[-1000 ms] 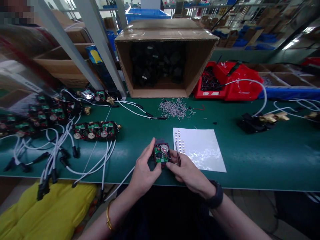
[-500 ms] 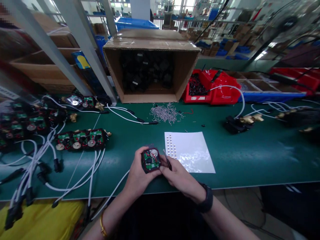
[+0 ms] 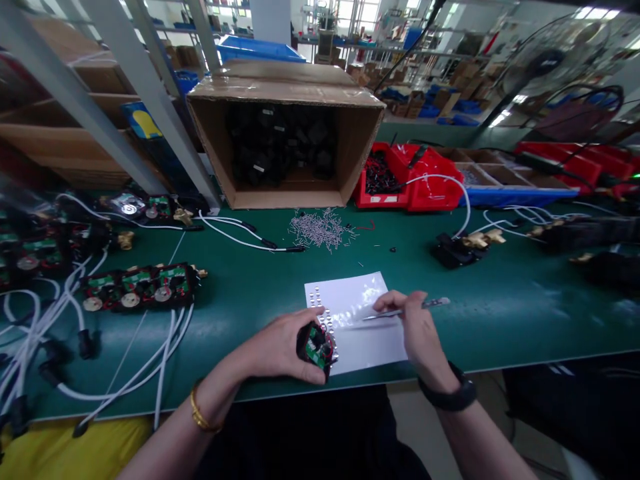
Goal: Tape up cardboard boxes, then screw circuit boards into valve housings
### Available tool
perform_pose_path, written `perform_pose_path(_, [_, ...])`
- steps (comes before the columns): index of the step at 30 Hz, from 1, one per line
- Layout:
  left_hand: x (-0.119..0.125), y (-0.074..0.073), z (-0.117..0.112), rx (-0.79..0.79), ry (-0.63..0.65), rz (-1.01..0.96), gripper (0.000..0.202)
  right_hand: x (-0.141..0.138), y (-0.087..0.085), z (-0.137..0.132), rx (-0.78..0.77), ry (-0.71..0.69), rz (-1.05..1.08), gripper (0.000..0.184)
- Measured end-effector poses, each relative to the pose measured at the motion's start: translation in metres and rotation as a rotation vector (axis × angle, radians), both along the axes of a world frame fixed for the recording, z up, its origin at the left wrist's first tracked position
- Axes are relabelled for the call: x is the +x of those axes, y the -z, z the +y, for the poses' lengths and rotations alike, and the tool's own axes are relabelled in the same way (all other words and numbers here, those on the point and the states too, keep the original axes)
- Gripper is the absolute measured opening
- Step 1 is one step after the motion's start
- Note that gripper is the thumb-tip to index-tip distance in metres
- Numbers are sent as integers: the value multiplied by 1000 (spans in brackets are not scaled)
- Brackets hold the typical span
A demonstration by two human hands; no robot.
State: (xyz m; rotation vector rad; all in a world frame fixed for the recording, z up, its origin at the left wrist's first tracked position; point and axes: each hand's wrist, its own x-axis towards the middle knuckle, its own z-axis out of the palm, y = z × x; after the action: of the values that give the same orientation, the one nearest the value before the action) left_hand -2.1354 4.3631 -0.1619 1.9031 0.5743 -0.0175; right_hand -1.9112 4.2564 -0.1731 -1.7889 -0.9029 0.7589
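Note:
My left hand [image 3: 280, 345] is closed around a small black housing with a green circuit board [image 3: 316, 345] inside. The housing is tilted over the left edge of a white sheet [image 3: 367, 353], which bears rows of small shiny round dots [image 3: 317, 297]. My right hand [image 3: 419, 330] pinches metal tweezers [image 3: 436, 303]. Their tips point left above the sheet; whether they touch it I cannot tell. Left of my hands lies a row of similar black housings with green boards [image 3: 140, 287], white cables running from it.
A heap of small pins [image 3: 320, 229] lies before an open cardboard box [image 3: 287, 200] of black parts. Red bins [image 3: 433, 180] stand to its right. A black unit with brass fittings [image 3: 457, 248] sits at right. White cables [image 3: 165, 350] cover the left side of the green table [image 3: 250, 293].
My left hand has brought the housing down and right over the sheet's edge and tilted it. My right hand has moved away to the right, with the tweezers now over the sheet.

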Motion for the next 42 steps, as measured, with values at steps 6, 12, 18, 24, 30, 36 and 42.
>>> perform_pose_path(6, [-4, 3, -3, -29, -62, 93, 90, -33, 22, 12, -22, 101, 604, 52])
perform_pose_path(12, [-5, 4, -4, -119, -123, 65, 90, -46, 42, 19, -56, 97, 319, 31])
perform_pose_path(18, [-4, 7, 0, -161, -139, 20, 93, -41, 38, 19, -67, 21, 305, 30])
perform_pose_path(24, [-8, 13, -2, -175, -173, -55, 87, -39, 38, 17, -57, -46, 286, 30])
perform_pose_path(30, [-12, 8, -3, -121, -279, -95, 76, -42, 44, 15, -35, 6, 285, 29])
perform_pose_path(36, [-9, -1, 2, -68, -204, 38, 71, -43, 43, 15, -23, 8, 260, 31])
perform_pose_path(42, [-12, 1, 1, -68, -203, 43, 70, -41, 42, 13, -28, -38, 281, 34])
